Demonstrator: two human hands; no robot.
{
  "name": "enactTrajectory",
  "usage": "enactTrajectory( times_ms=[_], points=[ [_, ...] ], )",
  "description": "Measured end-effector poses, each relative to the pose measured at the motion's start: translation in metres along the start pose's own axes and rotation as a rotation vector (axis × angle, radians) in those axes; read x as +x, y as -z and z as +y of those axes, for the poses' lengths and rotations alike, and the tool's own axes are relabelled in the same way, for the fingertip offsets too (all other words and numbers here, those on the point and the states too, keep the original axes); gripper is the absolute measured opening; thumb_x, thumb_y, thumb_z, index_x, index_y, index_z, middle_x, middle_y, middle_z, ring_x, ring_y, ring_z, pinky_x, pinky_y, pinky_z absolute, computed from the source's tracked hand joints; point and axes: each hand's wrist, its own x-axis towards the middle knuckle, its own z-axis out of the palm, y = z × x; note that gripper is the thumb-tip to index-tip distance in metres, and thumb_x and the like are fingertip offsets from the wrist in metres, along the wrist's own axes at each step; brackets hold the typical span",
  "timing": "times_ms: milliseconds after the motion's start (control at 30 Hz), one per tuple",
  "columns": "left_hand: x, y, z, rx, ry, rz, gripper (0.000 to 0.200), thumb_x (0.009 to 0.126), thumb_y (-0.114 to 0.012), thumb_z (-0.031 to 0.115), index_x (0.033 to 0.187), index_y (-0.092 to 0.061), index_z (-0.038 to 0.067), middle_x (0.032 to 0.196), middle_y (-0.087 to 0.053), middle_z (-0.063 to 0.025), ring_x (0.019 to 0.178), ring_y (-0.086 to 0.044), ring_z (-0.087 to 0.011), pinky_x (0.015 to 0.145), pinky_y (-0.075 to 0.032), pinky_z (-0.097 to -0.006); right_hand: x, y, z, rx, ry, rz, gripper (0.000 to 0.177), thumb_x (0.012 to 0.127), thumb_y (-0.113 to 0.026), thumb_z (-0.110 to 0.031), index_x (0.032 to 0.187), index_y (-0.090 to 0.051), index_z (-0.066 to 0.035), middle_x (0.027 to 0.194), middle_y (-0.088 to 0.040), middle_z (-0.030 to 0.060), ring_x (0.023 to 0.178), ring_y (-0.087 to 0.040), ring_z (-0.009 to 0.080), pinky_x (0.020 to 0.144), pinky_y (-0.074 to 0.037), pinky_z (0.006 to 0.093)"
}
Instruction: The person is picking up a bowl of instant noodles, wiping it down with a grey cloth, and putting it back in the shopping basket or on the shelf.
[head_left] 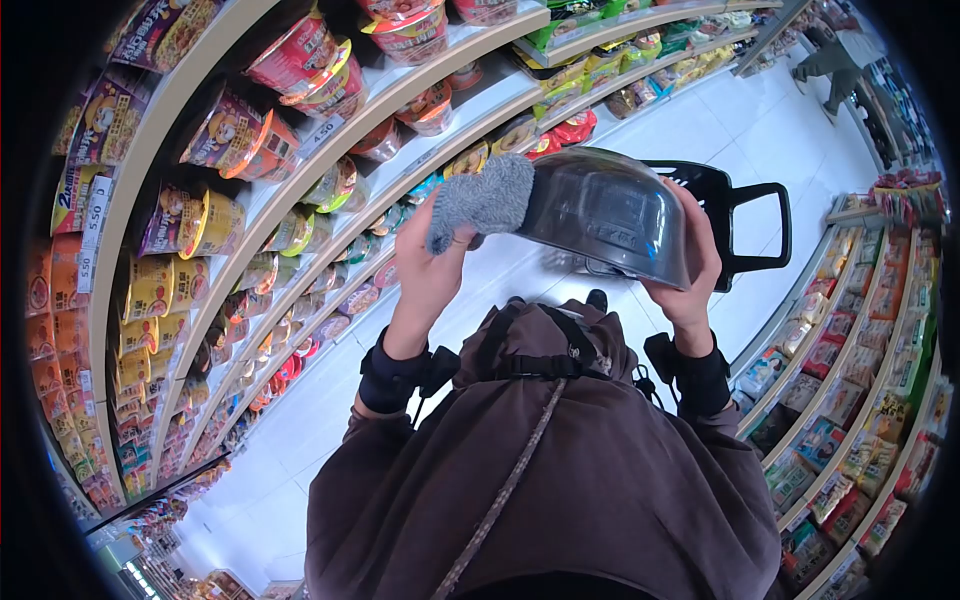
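Observation:
A dark grey, see-through plastic bowl (605, 215) is held up in front of my chest, tilted on its side. My right hand (695, 250) grips its right edge, thumb and fingers closed on the rim. In my left hand (435, 245) is a fuzzy grey cloth (482, 200), bunched up and pressed against the bowl's left end. The cloth hides most of the left fingers.
Shelves with instant noodle cups (305, 65) curve along my left. Lower shelves of packaged goods (825, 440) run on the right. Beyond the bowl is a black basket or cart with a handle (785, 225) over the pale tiled floor (730, 110). Another person (845, 60) stands far off at upper right.

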Motion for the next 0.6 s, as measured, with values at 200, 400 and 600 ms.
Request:
enactTrajectory(
  times_ms=[200, 400, 600],
  points=[
    [0.000, -0.003, -0.020, -0.195, 0.046, 0.013, 0.029, 0.079, -0.056, 0.018, 0.097, -0.051, -0.004, 0.075, -0.057, -0.0037, 0.064, -0.050, -0.0081, 0.056, -0.041, -0.0214, -0.001, -0.003, -0.001, 0.064, -0.042, 0.036, 0.075, 0.050, -0.065, -0.009, 0.118, -0.036, 0.004, 0.115, -0.042, 0.0132, 0.107, -0.042, 0.0212, 0.092, -0.029, 0.0304],
    [-0.003, -0.007, -0.035, -0.178, 0.060, 0.028, 0.029, 0.080, -0.055, 0.022, 0.092, -0.052, -0.003, 0.075, -0.056, -0.0031, 0.064, -0.049, -0.0081, 0.057, -0.040, -0.0220, 0.000, -0.006, -0.005, 0.077, -0.056, 0.080, 0.073, 0.052, -0.065, -0.011, 0.117, -0.036, 0.003, 0.114, -0.043, 0.0125, 0.106, -0.042, 0.0206, 0.092, -0.029, 0.0303],
    [0.003, -0.011, -0.053, -0.099, -0.021, 0.002, 0.030, 0.079, -0.055, 0.025, 0.092, -0.053, -0.002, 0.076, -0.057, -0.0023, 0.067, -0.049, -0.0079, 0.060, -0.041, -0.0232, 0.001, -0.009, -0.004, 0.063, -0.048, 0.095, 0.069, 0.055, -0.063, -0.012, 0.117, -0.036, 0.003, 0.112, -0.044, 0.0117, 0.105, -0.042, 0.0196, 0.091, -0.029, 0.0294]
  ],
)
